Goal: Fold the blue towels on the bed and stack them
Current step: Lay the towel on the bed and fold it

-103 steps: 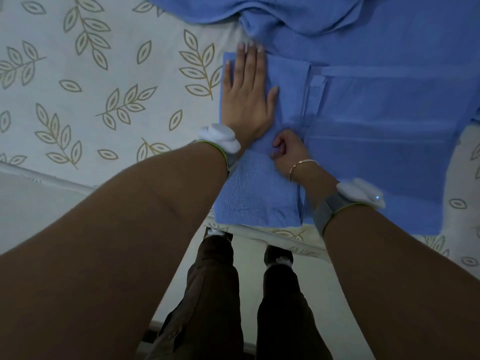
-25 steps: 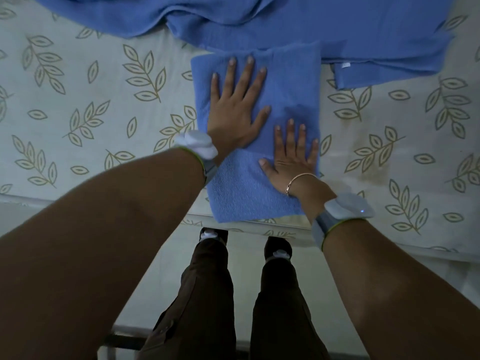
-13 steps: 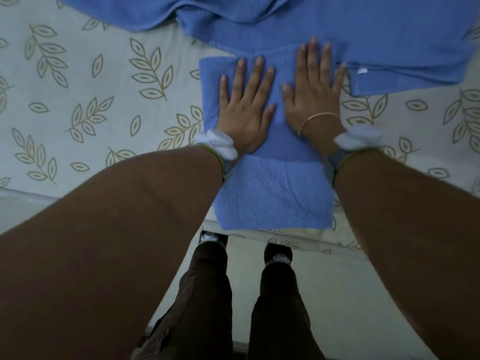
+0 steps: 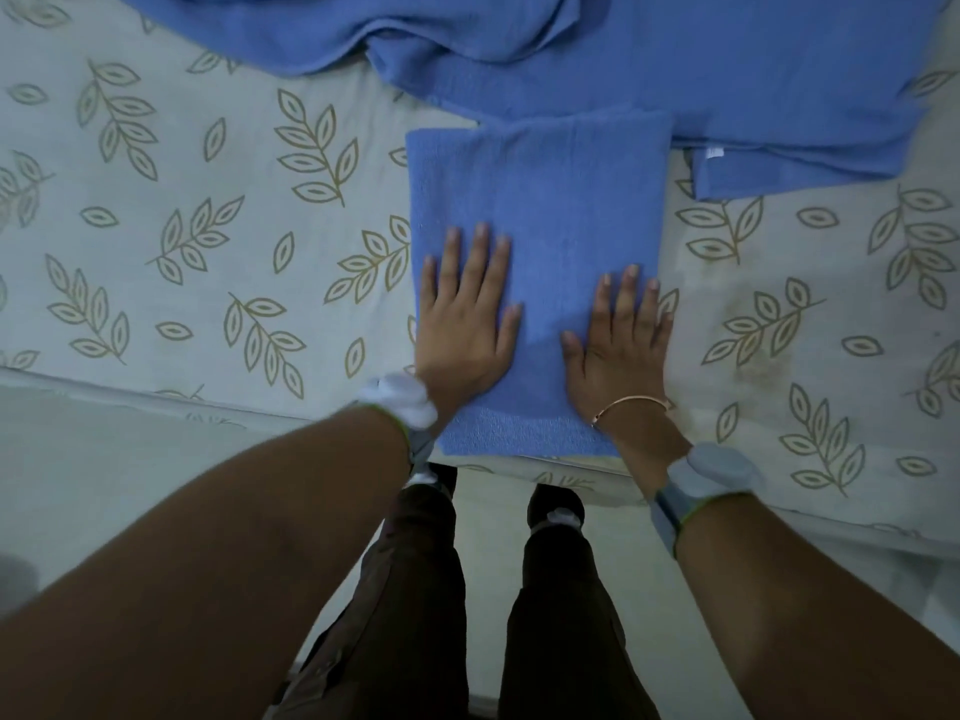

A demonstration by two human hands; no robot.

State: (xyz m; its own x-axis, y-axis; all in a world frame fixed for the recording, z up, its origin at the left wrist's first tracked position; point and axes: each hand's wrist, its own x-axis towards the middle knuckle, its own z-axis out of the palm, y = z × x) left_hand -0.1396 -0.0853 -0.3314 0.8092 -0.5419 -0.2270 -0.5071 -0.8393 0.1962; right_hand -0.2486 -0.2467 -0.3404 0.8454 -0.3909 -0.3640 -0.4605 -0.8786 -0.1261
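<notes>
currently the folded towel (image 4: 540, 210) lies at the bed (image 4: 208, 283) edge, long axis running away from the person, under both flat hands, left hand (image 4: 465, 330) and right hand (image 4: 618, 350), fingers straight and slightly spread, with the unfolded towels (image 4: 675, 59) just beyond.

No legible text anywhere.

I see the folded blue terry towel (image 4: 540, 200) on the leaf-patterned bed sheet (image 4: 208, 252), at its near edge. Behind the towel lies the heap of unfolded blue towels (image 4: 675, 59). On the towel's near half rest my left hand (image 4: 465, 324) and right hand (image 4: 621, 350).
</notes>
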